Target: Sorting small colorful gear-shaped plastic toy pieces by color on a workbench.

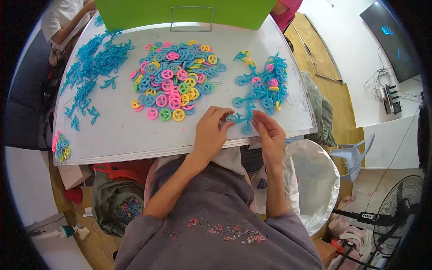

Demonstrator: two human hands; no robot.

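Note:
My left hand (210, 131) is at the table's front edge, its thumb and fingers pinching a small blue plastic wheel (231, 118). The wheel meets a blue branched plastic piece (243, 119), which has another blue wheel at its lower end. Just right of that piece, my right hand (270, 134) has its thumb and fingers drawn together at its edge; what lies between the fingertips is hidden. Beyond my right hand is a heap of blue branched pieces with wheels on them (276, 78). A large pile of blue, pink, yellow and green wheels (173, 76) covers the table's middle.
Loose blue branched pieces (96, 58) are heaped at the left of the white table (121, 144). A green panel (139, 13) stands along the back. Silvery bag (315, 180) and fan (396, 211) are at the right; a sack of small coloured parts (110, 202) is lower left.

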